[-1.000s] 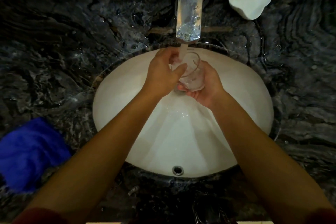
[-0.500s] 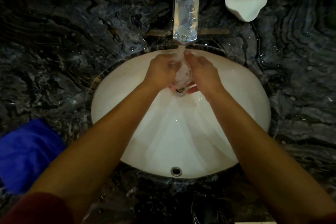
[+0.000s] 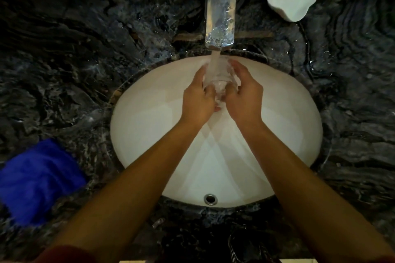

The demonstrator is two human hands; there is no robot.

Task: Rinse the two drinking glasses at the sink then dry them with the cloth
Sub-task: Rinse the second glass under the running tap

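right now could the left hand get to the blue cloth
Probably yes: the blue cloth lies on the counter left of the sink, nothing between, but the left hand must first release the glass.

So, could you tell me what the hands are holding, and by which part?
One drinking glass, gripped around its sides by the left hand and right hand.

From where I stand, there is nothing here to read: no words, labels, brand marks, numbers or signs show on anything in view.
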